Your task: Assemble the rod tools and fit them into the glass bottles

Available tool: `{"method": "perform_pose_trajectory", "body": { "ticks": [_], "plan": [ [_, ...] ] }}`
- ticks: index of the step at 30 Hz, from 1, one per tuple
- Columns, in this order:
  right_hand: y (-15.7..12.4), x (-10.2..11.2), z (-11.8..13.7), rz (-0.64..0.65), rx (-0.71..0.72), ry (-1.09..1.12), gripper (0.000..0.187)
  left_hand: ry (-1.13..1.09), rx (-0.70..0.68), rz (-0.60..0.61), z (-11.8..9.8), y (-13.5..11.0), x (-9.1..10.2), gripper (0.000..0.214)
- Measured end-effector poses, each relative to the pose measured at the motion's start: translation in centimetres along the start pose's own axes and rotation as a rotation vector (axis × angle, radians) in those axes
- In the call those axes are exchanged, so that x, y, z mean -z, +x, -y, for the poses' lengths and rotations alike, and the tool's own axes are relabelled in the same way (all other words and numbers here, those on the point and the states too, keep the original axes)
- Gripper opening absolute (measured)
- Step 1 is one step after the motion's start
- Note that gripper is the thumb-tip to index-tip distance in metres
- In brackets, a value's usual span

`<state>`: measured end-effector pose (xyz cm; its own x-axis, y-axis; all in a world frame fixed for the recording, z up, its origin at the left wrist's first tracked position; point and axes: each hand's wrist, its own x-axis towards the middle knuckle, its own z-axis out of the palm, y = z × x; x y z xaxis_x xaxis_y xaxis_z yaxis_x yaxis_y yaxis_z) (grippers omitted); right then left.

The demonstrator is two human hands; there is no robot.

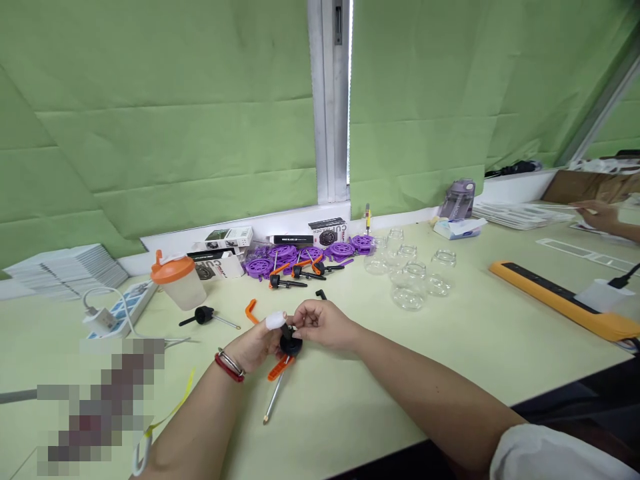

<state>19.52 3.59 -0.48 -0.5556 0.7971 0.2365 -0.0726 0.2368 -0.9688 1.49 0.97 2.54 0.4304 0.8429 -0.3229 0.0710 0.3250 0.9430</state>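
A metal rod (273, 400) points toward the wearer from a black cap (293, 346), which the left hand's (257, 345) grip is closed around (1 digit is wrapped in white). The right hand's (325, 324) fingers bend at its top; whether clamped, I cannot tell. Farther across the table (350, 407): orange handle (251, 311), clear jars (407, 297), 3 similar caps, purple discs (341, 251).

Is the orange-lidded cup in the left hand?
No, the cup stands on the table apart from the left hand, which holds a black part.
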Motion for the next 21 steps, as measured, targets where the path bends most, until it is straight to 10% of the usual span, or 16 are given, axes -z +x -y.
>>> {"method": "perform_pose_trajectory", "body": {
  "ticks": [5, 12, 21],
  "plan": [
    [-0.6, 0.4, 2.0, -0.006, -0.029, 0.033, 0.038, -0.215, -0.324, 0.132, -0.8, -0.3, 0.8, 0.066],
    [-1.2, -0.3, 2.7, 0.137, -0.116, 0.246, 0.059, 0.141, -0.913, -0.254, 0.1, 0.8, -0.5, 0.079],
    [-0.9, -0.8, 2.0, 0.068, -0.226, 0.154, 0.029, 0.558, -1.040, -0.433, 1.2, 1.7, -1.2, 0.098]
  ]
}}
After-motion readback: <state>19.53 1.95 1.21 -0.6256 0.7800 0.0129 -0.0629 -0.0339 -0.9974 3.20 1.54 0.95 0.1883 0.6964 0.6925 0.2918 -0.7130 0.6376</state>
